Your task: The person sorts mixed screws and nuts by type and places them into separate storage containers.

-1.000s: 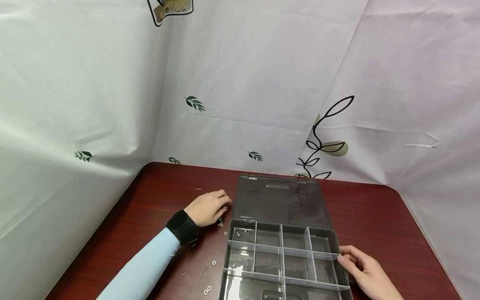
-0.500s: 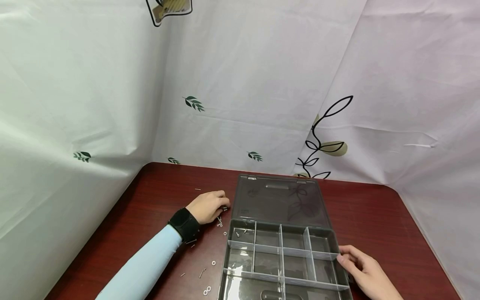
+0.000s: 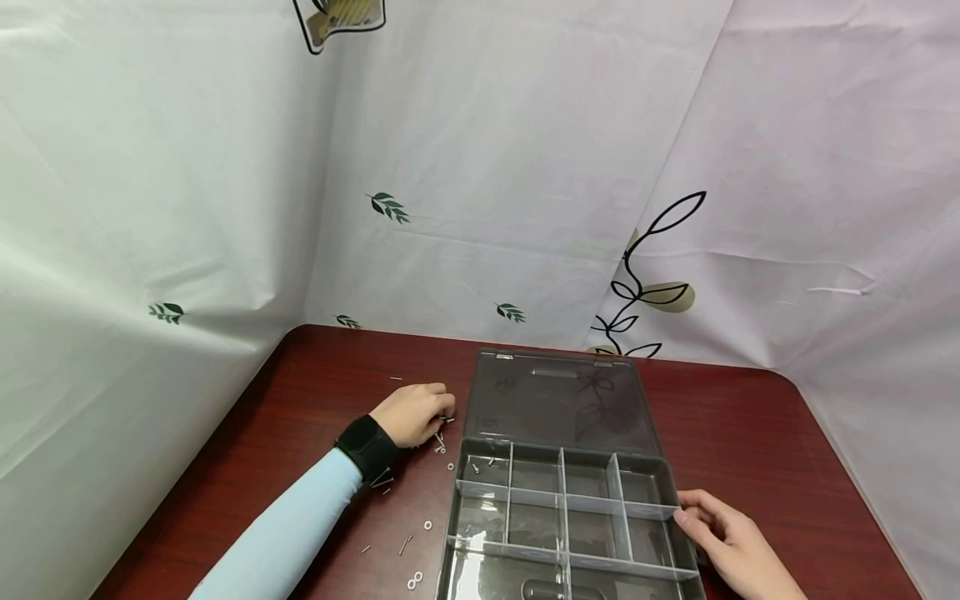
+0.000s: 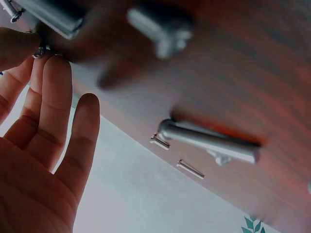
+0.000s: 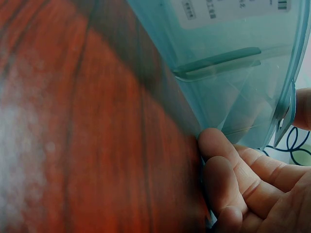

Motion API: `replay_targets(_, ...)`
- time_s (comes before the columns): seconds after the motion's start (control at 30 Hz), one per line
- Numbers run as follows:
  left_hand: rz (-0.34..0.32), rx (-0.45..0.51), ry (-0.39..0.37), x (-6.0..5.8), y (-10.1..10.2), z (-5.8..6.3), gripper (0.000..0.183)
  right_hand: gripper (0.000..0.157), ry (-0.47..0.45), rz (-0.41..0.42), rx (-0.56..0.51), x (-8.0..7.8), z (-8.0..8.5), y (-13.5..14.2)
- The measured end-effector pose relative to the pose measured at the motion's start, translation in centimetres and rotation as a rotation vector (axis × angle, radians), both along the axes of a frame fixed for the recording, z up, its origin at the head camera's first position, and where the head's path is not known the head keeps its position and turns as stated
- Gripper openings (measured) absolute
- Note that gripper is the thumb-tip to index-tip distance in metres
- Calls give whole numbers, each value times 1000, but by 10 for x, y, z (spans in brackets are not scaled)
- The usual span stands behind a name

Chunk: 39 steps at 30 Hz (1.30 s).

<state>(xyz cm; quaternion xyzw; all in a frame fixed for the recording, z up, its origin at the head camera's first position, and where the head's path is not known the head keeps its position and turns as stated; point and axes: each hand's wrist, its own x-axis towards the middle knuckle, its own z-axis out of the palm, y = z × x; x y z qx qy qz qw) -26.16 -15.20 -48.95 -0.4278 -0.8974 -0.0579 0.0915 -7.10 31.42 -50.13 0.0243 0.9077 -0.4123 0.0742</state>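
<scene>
My left hand (image 3: 411, 415) is low over the table, left of a grey see-through compartment box (image 3: 454, 508). In the left wrist view, thumb and fingertips pinch a small screw (image 4: 40, 51), mostly hidden by them. More loose screws (image 3: 439, 440) and a small nut (image 3: 451, 467) lie close to that hand. My right hand (image 3: 731, 537) grips the box's right side, thumb at the rim and fingers against the outer wall, as the right wrist view shows. Two small screws (image 3: 476, 469) sit in the far left compartment.
The box's lid (image 3: 562, 400) lies folded back toward the cloth backdrop (image 3: 480, 208). Nearer me on the dark red table (image 3: 337, 358) are scattered screws (image 3: 405, 545) and ring-shaped pieces (image 3: 415, 580). One long screw (image 4: 209, 141) shows large in the left wrist view.
My left hand has drawn back slightly to the left, away from the lid, and its fingers have curled in. The right hand and the box stay where they were.
</scene>
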Motion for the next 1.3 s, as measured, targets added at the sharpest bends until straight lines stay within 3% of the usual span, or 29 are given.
replay_targets(0.43,6,41,20,6,-6,3,13,47,0,7,-6,1,0,1)
replay_targets(0.67,-16,56,25,24,-1,21,10,52,-48,16,-15,1,2,3)
replay_targets(0.93,-50,62,73,42,10,40,8,48,-11,5,-13,1,2,1)
replay_targets(1.3,-163,119,165,63,27,51,9,50,-23,17,-9,0,2,1)
